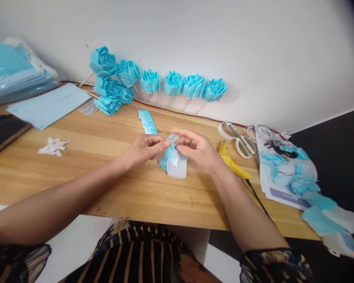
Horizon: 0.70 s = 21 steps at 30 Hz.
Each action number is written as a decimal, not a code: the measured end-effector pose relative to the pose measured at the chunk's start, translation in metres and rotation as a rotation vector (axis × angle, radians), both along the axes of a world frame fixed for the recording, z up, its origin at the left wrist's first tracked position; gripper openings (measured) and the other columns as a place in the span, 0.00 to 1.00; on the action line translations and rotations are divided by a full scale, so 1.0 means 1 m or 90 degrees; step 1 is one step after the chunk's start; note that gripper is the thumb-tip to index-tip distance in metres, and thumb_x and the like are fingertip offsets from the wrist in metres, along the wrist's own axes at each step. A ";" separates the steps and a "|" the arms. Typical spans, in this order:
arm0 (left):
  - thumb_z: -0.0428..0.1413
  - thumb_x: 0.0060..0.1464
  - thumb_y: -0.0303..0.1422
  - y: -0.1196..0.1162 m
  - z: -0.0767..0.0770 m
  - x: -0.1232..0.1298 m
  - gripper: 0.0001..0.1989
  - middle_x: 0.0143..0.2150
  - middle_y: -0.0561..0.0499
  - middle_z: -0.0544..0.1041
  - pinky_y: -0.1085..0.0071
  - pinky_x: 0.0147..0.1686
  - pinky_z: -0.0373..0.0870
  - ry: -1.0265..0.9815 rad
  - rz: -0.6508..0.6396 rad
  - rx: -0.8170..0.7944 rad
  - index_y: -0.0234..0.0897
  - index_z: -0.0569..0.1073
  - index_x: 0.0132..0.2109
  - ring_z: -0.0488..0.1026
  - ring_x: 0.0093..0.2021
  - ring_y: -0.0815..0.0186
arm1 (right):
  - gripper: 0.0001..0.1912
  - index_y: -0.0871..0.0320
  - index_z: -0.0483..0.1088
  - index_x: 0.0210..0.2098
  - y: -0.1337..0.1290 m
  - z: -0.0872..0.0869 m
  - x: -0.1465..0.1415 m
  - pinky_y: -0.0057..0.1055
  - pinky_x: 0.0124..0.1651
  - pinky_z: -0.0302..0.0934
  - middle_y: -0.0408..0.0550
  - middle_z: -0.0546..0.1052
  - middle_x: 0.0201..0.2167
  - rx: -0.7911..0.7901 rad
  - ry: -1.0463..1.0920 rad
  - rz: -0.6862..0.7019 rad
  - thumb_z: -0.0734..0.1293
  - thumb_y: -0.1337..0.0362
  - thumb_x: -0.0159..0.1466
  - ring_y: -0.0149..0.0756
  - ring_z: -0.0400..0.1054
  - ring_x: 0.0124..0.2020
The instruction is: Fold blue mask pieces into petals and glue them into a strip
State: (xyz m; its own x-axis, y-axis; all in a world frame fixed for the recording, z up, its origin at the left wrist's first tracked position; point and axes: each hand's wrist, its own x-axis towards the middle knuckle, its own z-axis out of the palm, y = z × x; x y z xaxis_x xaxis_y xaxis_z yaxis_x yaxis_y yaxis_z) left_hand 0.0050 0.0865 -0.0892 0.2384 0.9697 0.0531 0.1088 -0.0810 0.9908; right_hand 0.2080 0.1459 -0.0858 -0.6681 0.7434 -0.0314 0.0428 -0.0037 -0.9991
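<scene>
Pinching blue-white sheet point(177, 163) between left hand point(150, 148) and right hand point(194, 147).

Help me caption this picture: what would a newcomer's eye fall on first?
Probably the bright turquoise, many-petalled flowers on thin sticks, ranged along the plain white wall behind the wooden table. Next, perhaps, the left hand and right hand at the centre, fingering thin blue and white sheet pieces. The yellow glue gun beside the right forearm also stands out.
</scene>
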 end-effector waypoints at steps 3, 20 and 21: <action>0.57 0.57 0.48 0.000 0.000 0.000 0.25 0.18 0.57 0.61 0.75 0.22 0.51 0.008 0.005 -0.008 0.36 0.62 0.21 0.56 0.21 0.74 | 0.25 0.52 0.72 0.56 0.000 0.000 0.000 0.28 0.34 0.62 0.41 0.78 0.34 0.017 -0.006 0.003 0.71 0.64 0.59 0.29 0.70 0.31; 0.57 0.55 0.39 0.002 -0.003 0.001 0.15 0.17 0.59 0.61 0.75 0.21 0.51 -0.006 0.008 0.001 0.35 0.71 0.26 0.53 0.19 0.75 | 0.22 0.53 0.71 0.58 -0.005 0.003 0.000 0.28 0.34 0.61 0.44 0.78 0.36 0.106 -0.042 -0.004 0.68 0.59 0.64 0.30 0.68 0.32; 0.57 0.55 0.39 0.002 -0.002 0.001 0.15 0.17 0.59 0.60 0.75 0.21 0.51 -0.002 0.008 0.005 0.35 0.70 0.25 0.53 0.19 0.75 | 0.23 0.53 0.70 0.58 -0.005 0.003 0.000 0.28 0.34 0.61 0.43 0.78 0.36 0.105 -0.041 0.005 0.68 0.60 0.64 0.29 0.68 0.32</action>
State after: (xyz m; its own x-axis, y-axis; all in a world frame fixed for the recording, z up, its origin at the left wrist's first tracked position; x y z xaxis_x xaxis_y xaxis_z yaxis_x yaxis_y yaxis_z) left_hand 0.0064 0.0880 -0.0917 0.2255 0.9723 0.0620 0.1063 -0.0878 0.9905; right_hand 0.2078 0.1412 -0.0830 -0.6748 0.7364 0.0486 0.1053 0.1612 -0.9813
